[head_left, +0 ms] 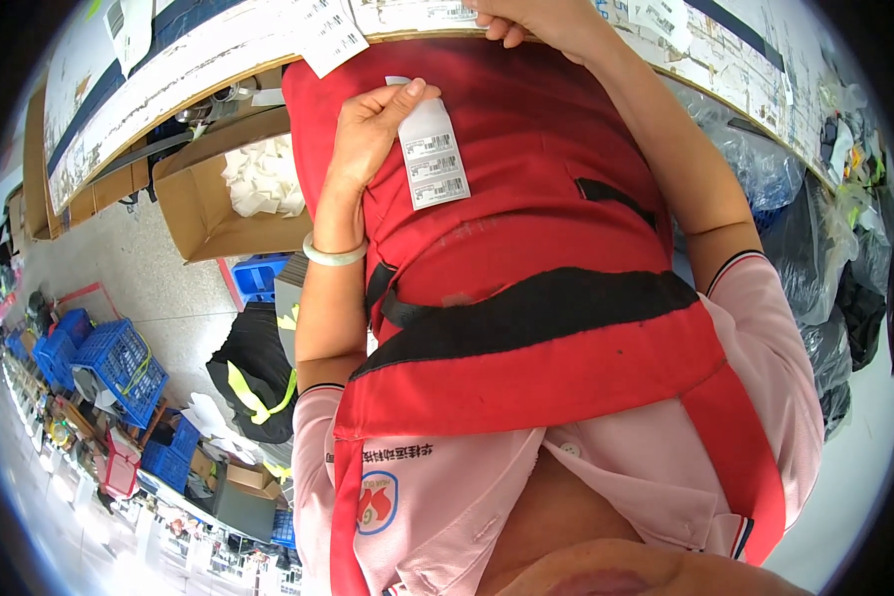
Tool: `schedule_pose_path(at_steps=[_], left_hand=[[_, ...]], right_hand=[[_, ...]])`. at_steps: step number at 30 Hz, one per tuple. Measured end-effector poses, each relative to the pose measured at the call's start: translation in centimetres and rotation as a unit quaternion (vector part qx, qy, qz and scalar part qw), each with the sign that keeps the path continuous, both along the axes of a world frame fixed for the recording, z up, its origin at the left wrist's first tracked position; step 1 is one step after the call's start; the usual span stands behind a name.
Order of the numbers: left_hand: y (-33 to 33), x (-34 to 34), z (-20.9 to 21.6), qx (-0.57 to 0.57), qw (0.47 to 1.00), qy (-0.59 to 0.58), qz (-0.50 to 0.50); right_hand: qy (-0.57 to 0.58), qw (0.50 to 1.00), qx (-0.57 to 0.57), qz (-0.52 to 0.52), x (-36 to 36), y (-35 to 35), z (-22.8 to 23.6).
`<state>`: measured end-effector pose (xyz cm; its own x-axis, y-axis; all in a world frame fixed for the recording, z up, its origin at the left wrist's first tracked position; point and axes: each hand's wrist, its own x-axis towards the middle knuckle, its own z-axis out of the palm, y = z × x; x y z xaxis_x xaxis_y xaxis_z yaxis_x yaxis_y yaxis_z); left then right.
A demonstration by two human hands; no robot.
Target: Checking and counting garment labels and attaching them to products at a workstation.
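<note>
Barcode-label strip (433, 169), black-printed, is pinched in the left hand (370, 124); the right hand (546, 22) curls at twelve o'clock by the bench (219, 58), hold unclear.

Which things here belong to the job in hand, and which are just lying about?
Likely part of the job:
strip of labels, in the left hand
worktable, right hand at its edge
label sheet overhanging that edge

Probably just lying about:
blue crates
open cardboard box holding white scraps
crumpled clear plastic
</note>
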<state>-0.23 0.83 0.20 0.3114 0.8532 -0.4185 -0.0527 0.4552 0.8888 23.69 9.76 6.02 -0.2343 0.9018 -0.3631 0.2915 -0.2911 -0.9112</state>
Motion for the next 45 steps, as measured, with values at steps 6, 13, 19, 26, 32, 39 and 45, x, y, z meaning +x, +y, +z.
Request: schedule_pose_path(at_steps=[6, 13, 19, 26, 32, 39, 45], left_hand=[[0.0, 0.0, 0.0, -0.003, 1.0, -0.014, 0.002], [-0.1, -0.1, -0.1, -0.002, 1.0, -0.011, 0.005], [0.0, -0.2, -0.2, -0.005, 1.0, -0.007, 0.005], [0.1, -0.1, 0.5, -0.045, 0.993, -0.108, 0.019], [-0.4, -1.2, 0.8, -0.035, 0.997, -0.068, -0.026], [-0.1, -0.8, 0.9, -0.073, 0.992, -0.103, 0.007], [-0.3, 0.2, 0.8, -0.025, 0.997, -0.063, 0.029]], right_hand=[[-0.003, 1.0, 0.011, 0.0, 0.0, 0.0, -0.1], [-0.018, 1.0, 0.022, 0.005, -0.2, -0.2, 0.0], [-0.069, 0.996, 0.061, 0.019, -1.1, -0.5, 0.3], [0.043, 0.998, 0.036, -0.006, 0.9, -1.4, 0.3], [0.049, 0.993, 0.041, -0.097, 7.0, -3.6, 2.3], [-0.378, 0.894, 0.176, -0.164, 18.1, -3.2, -0.6], [-0.312, 0.904, 0.23, -0.181, 9.8, -5.4, 5.1]])
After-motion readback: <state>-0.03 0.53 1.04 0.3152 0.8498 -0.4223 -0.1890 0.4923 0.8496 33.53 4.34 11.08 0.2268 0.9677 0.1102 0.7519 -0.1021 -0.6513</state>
